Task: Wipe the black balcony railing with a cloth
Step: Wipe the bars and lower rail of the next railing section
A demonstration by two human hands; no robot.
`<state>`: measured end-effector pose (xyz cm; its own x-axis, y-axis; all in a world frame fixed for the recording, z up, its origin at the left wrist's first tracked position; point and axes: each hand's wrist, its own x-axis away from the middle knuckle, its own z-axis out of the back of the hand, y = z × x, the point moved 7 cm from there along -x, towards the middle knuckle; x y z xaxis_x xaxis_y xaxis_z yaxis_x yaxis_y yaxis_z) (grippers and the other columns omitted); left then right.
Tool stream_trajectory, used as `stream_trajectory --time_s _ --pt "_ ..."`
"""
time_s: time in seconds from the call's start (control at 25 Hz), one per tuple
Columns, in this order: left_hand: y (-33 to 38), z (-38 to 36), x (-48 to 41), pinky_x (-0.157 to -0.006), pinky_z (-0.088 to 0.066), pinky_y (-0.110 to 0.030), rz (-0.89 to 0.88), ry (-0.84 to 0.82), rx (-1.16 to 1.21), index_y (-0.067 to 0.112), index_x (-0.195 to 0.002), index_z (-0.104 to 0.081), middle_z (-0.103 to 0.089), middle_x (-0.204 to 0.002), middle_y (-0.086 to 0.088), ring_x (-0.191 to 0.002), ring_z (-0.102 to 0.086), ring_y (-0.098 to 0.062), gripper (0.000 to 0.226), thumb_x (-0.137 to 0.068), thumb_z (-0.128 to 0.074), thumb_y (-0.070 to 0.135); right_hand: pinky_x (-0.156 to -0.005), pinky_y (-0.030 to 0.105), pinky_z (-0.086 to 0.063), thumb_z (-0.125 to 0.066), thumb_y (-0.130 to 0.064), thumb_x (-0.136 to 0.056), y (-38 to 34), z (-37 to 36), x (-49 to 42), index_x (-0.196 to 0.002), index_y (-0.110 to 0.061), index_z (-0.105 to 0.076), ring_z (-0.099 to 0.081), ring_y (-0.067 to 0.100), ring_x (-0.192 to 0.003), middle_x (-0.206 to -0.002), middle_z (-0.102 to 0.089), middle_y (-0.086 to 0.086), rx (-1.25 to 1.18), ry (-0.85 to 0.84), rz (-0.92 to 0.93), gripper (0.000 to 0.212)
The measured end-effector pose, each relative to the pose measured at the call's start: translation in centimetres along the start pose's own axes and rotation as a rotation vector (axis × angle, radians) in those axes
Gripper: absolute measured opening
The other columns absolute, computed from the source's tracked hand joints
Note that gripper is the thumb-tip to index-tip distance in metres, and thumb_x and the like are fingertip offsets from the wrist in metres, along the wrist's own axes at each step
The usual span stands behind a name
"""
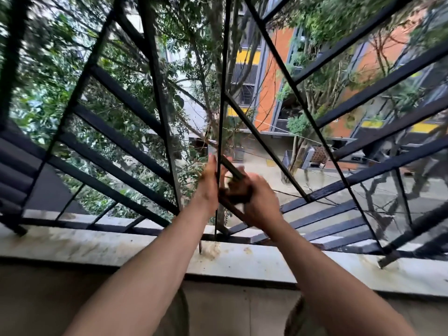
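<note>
Both my hands are up at the black balcony railing [116, 139], and there is one cloth [236, 192], a dark, crumpled wad that shows only in part under my fingers. My right hand [258, 200] has its fingers curled round that cloth, clamping it onto a slanted bar [232, 166] low in the middle of the grille; the bar comes out of my grip and runs up to the left. My left hand [209, 185] holds nothing: its fingers are straight and together, pointing upward, laid flat along the left side of one thin upright bar [221, 117]. That bar stands between my two hands, and the cloth sits just to its right, close to my left palm; motion blur keeps me from telling whether my left fingers press the metal or only lie beside it. Below my forearms runs one pale stone ledge [97, 246], stained brown where the bars meet it. Through the bars I see green trees [48, 81] on the left and one orange building [269, 93] on the right.
</note>
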<state>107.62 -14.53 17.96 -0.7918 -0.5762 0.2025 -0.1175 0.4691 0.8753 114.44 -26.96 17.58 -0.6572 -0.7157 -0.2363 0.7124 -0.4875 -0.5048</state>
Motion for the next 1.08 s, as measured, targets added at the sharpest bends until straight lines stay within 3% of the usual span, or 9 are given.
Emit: stream_trajectory --time_s 0.08,0.2,0.28,0.4,0.56,0.76,0.88,1.0,1.08 --pt "-0.5 -0.5 0.3 -0.116 -0.027 -0.041 -0.089 0.006 -0.163 0.020 -0.140 -0.055 -0.065 -0.126 0.011 -0.108 -0.059 -0.001 0.070 -0.102 -0.016 0.064 -0.072 0.033 -0.052 -0.065 -0.034 -0.081 5.3 -1.3 1.1 -0.098 -0.024 -0.062 -0.068 0.025 -0.097 -0.094 -0.065 -0.004 0.081 -0.102 -0.214 0.020" --pt "-0.7 -0.3 0.6 -0.097 -0.046 -0.024 -0.286 0.067 -0.245 0.013 -0.132 -0.054 -0.064 -0.113 0.005 -0.094 -0.059 0.003 0.098 -0.073 -0.047 0.090 -0.071 0.033 -0.051 -0.058 -0.024 -0.084 3.1 -1.1 -1.2 -0.094 -0.017 -0.067 -0.069 0.030 -0.090 -0.089 -0.070 0.005 -0.015 0.022 -0.294 0.015" --pt "-0.7 0.0 0.5 -0.076 -0.054 -0.027 -0.399 0.241 -0.357 0.012 -0.108 -0.060 -0.065 -0.088 0.006 -0.074 -0.063 -0.001 0.084 -0.058 -0.072 0.078 -0.075 0.034 -0.052 -0.061 -0.026 -0.081 -1.1 -0.4 -2.1 -0.103 -0.019 -0.068 -0.065 0.026 -0.092 -0.098 -0.071 0.004 -0.227 0.175 -0.131 0.024" --pt "-0.9 0.4 0.4 -0.071 -0.057 -0.037 -0.508 0.486 -0.508 0.021 -0.089 -0.060 -0.064 -0.072 0.013 -0.066 -0.064 -0.007 0.047 -0.068 -0.073 0.061 -0.089 0.030 -0.051 -0.078 -0.025 -0.077 0.0 -1.4 -0.3 -0.131 -0.023 -0.058 -0.058 0.016 -0.108 -0.119 -0.062 -0.002 -0.291 0.145 0.130 0.058" --pt "-1.5 0.7 -0.5 -0.067 -0.058 -0.045 -0.544 0.419 -0.527 0.022 -0.084 -0.057 -0.064 -0.074 0.003 -0.069 -0.064 -0.020 0.049 -0.074 -0.069 0.068 -0.099 0.035 -0.047 -0.068 -0.009 -0.078 6.4 -2.3 2.6 -0.154 -0.015 -0.029 -0.053 0.025 -0.121 -0.138 -0.051 0.007 0.188 -0.137 0.179 0.086" --pt "-1.1 0.5 -0.1 -0.060 -0.052 -0.036 -0.628 0.386 -0.586 0.025 -0.080 -0.050 -0.054 -0.069 0.008 -0.060 -0.052 -0.010 0.054 -0.070 -0.067 0.075 -0.112 0.038 -0.036 -0.050 -0.019 -0.097 7.0 1.0 0.8 -0.113 -0.013 -0.065 -0.060 0.028 -0.109 -0.109 -0.068 0.009 0.836 -0.237 0.086 0.022" --pt "-1.0 0.5 0.0 -0.054 -0.046 -0.023 -0.686 0.380 -0.556 0.019 -0.080 -0.052 -0.052 -0.067 0.007 -0.055 -0.047 -0.002 0.056 -0.071 -0.067 0.072 -0.102 0.032 -0.043 -0.046 -0.010 -0.101 7.7 1.5 -0.2 -0.120 -0.006 -0.066 -0.060 0.027 -0.119 -0.122 -0.064 0.012 0.705 -0.202 -0.224 0.028" --pt "-1.4 0.7 -0.5 -0.054 -0.047 -0.026 -0.688 0.453 -0.565 0.011 -0.084 -0.056 -0.057 -0.068 0.001 -0.056 -0.052 -0.008 0.055 -0.075 -0.074 0.062 -0.090 0.038 -0.049 -0.052 -0.008 -0.086 5.7 -0.6 0.6 -0.106 -0.015 -0.071 -0.066 0.031 -0.100 -0.105 -0.070 0.008 0.590 -0.045 -0.181 0.028" --pt "-1.5 0.9 -0.3 -0.056 -0.052 -0.032 -0.708 0.508 -0.584 0.012 -0.085 -0.056 -0.059 -0.069 0.000 -0.059 -0.058 -0.016 0.053 -0.077 -0.075 0.061 -0.073 0.042 -0.057 -0.047 -0.001 -0.078 6.2 -1.3 1.8 -0.104 -0.019 -0.063 -0.068 0.035 -0.081 -0.091 -0.068 0.009 0.008 0.233 -0.287 0.036"
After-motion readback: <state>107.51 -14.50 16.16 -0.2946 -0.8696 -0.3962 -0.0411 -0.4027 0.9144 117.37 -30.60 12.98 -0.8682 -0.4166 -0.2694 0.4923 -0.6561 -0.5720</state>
